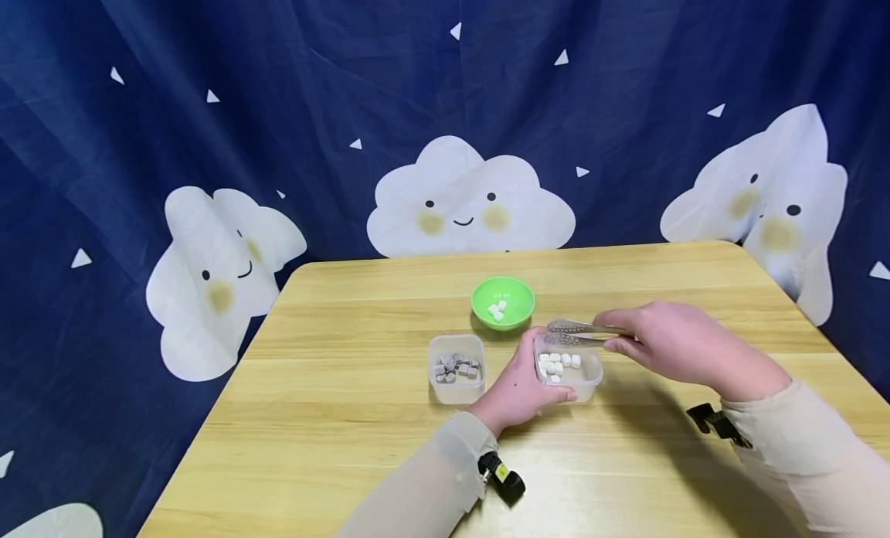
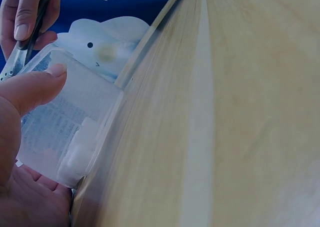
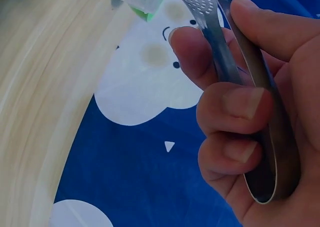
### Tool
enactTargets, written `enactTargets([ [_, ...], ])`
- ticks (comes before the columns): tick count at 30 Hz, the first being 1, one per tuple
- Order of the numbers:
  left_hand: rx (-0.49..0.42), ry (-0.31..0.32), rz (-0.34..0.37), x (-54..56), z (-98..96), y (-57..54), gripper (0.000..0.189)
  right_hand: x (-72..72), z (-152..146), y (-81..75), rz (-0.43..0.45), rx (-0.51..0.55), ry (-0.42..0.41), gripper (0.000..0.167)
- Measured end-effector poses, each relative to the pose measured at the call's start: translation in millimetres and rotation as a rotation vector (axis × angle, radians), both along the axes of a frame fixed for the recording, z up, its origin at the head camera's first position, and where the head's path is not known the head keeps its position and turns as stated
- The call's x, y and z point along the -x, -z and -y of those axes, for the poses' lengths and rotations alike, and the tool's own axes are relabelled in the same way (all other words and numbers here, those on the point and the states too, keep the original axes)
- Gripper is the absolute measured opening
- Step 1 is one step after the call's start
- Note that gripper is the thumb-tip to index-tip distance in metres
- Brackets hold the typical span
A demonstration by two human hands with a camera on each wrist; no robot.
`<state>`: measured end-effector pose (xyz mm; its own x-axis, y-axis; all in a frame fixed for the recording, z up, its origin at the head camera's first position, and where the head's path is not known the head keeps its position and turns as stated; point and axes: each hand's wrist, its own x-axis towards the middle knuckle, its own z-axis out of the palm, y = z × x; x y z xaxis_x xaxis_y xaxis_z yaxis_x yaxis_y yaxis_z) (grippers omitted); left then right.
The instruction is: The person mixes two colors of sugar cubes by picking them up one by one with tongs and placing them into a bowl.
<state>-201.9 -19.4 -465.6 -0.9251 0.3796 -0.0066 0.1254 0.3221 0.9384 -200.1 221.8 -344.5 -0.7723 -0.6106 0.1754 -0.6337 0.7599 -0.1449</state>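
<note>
My left hand [image 1: 518, 387] grips a clear plastic container [image 1: 587, 376] by its left side, thumb along the near wall. Several white cubes [image 1: 556, 366] lie inside it, mostly toward the left. My right hand [image 1: 660, 341] holds metal tongs [image 1: 573, 333], fingers curled round the handles in the right wrist view. The perforated tips of the tongs are a little apart, over the container's far rim, and no cube shows between them. Behind stands a green bowl [image 1: 480, 306] with a few white cubes [image 1: 497, 311] in it.
Left of my left hand, a second clear container [image 1: 456, 395] holds several grey cubes [image 1: 456, 366]. All stand on a wooden table [image 1: 334, 414]. A dark blue curtain [image 1: 320, 82] with clouds hangs behind the table's far edge.
</note>
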Motion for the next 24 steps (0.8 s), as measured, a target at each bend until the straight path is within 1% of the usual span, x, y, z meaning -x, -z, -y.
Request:
enactTargets([
  [6, 0.012, 0.010, -0.017, 0.0, 0.4, 0.5, 0.107, 0.1, 1.2, 5.2, 0.002, -0.009, -0.028, 0.026],
  [14, -0.003, 0.018, -0.010, -0.5, 0.7, 0.7, 0.106, 1.8, 7.8, 12.6, 0.048, -0.035, -0.070, 0.025],
  [19, 0.011, 0.016, -0.006, -1.5, 0.7, -1.3, 0.107, 1.6, 12.4, 12.7, 0.077, -0.059, -0.103, 0.025],
  [24, 0.014, 0.020, -0.002, -1.7, 0.8, -1.7, 0.106, 1.5, 16.6, 9.5, 0.123, -0.078, -0.115, 0.026],
])
